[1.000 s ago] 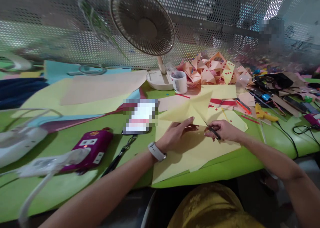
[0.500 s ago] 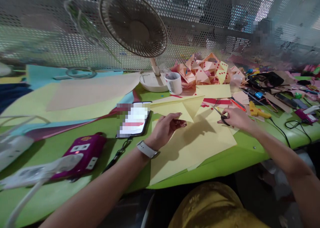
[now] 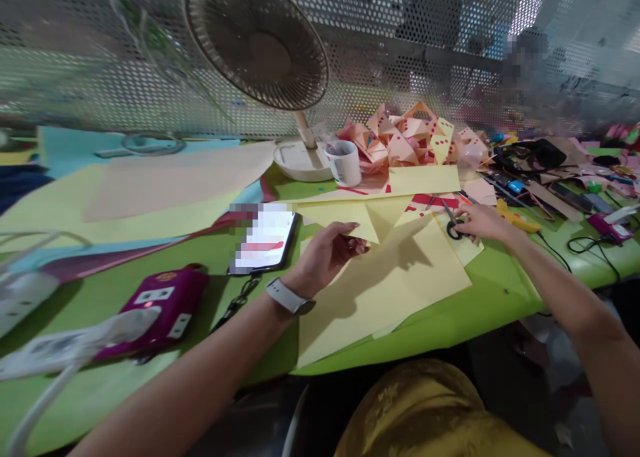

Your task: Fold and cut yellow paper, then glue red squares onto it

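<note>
My left hand (image 3: 333, 253), wearing a watch at the wrist, has its fingers curled around the edge of a folded piece of yellow paper (image 3: 367, 220), whose pointed corner shows between thumb and fingers. Below that hand lies a larger yellow sheet (image 3: 395, 290) on the green tabletop, with the hand's shadow across it. To the right, my right hand (image 3: 477, 222) is closed on the dark handles of a pair of scissors (image 3: 454, 231). Their blades point away from me, over paper scraps with red pieces (image 3: 430, 203).
A phone (image 3: 265, 238) and a purple power adapter (image 3: 160, 307) lie at left. Behind stand a white mug (image 3: 344, 165), a fan (image 3: 263, 57) and a heap of folded pink paper (image 3: 405, 137). A yellow glue gun (image 3: 517, 218) lies right of the scissors.
My right hand has moved slightly right with the scissors, away from the left hand. The left hand keeps hold of the paper. The whole view has shifted a little.
</note>
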Demonstrator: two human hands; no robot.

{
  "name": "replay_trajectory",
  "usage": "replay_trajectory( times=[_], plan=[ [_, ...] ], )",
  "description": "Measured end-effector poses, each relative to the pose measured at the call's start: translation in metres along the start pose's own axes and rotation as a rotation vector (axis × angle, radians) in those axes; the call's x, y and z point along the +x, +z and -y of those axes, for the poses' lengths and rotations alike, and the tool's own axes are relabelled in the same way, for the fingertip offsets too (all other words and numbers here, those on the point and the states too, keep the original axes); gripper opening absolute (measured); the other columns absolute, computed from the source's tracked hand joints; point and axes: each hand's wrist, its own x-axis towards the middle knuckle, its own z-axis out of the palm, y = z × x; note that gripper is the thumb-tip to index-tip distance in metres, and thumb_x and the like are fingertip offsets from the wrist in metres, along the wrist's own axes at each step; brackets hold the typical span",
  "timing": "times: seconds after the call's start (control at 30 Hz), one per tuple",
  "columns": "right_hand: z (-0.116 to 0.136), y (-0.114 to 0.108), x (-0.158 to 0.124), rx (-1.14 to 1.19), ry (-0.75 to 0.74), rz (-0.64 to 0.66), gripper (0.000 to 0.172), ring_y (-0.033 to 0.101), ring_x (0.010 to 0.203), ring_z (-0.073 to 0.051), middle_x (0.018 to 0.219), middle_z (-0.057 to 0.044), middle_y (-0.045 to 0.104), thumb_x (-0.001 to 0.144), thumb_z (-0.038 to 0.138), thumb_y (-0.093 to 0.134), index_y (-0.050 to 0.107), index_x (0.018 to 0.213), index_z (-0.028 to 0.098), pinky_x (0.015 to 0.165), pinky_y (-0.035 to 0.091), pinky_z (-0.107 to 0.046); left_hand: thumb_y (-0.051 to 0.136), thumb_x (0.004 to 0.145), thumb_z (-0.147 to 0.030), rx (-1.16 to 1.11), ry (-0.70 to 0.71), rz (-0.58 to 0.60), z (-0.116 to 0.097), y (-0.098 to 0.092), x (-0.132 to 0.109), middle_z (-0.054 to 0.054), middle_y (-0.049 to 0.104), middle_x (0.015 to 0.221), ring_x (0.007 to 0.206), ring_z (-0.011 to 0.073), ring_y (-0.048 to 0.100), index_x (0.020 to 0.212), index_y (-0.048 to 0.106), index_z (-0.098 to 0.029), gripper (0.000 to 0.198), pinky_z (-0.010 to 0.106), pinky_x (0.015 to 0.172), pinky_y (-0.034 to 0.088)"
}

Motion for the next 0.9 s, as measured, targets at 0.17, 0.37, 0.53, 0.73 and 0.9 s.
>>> replay_trajectory(
  times=[0.17,0.37,0.53,0.73,0.9],
  plan=[
    [0.02,0.025,-0.012,-0.327,-0.592,-0.55,0.046,0.06,0.119,-0.026,0.131,-0.014,0.062,0.094,0.017,0.052,0.05,0.14,0.017,0.097,0.048,-0.04,0.059,0.074,-0.016,-0.043,-0.112,0.034,-0.005,0.005,-0.007,0.001,0.06,0.045,0.044,0.013,0.056,0.065,0.058,-0.016,0.009,0.028,0.063,0.053],
    [0.046,0.052,-0.014,-0.496,-1.076,-0.627,0.046,0.041,0.139,-0.022,0.147,-0.006,0.051,0.096,0.008,0.047,0.054,0.137,0.027,0.109,0.038,-0.041,0.058,0.078,-0.014,-0.03,-0.262,0.077,-0.002,0.012,-0.007,0.003,0.061,0.048,0.045,0.0133,0.056,0.061,0.057,-0.017,0.017,0.024,0.053,0.051],
    [0.043,0.058,-0.007,-0.352,-1.06,-0.564,0.027,0.061,0.112,-0.022,0.126,-0.01,0.067,0.098,0.014,0.047,0.071,0.11,0.019,0.093,0.05,-0.04,0.051,0.089,-0.042,0.253,-0.441,0.267,-0.007,0.005,-0.01,0.007,0.059,0.045,0.037,0.0132,0.052,0.05,0.055,-0.017,0.047,0.024,0.041,0.045],
    [0.029,0.069,-0.008,-0.056,-1.004,-0.319,0.023,0.068,0.098,-0.019,0.111,-0.009,0.074,0.097,0.018,0.054,0.073,0.109,0.017,0.084,0.057,-0.035,0.056,0.085,-0.06,0.921,0.058,0.386,-0.028,-0.001,-0.026,0.006,0.067,0.061,0.056,0.0178,0.061,0.063,0.061,-0.019,0.048,0.03,0.06,0.052],
    [0.029,0.073,-0.007,0.132,-0.9,-0.193,0.019,0.068,0.097,-0.019,0.106,-0.008,0.074,0.096,0.023,0.057,0.074,0.104,0.02,0.086,0.055,-0.038,0.056,0.09,-0.043,1.499,0.742,0.293,-0.004,-0.01,0.002,0.014,0.067,0.113,0.106,0.029,0.063,0.106,0.067,-0.017,0.033,0.043,0.092,0.051]
  ],
)
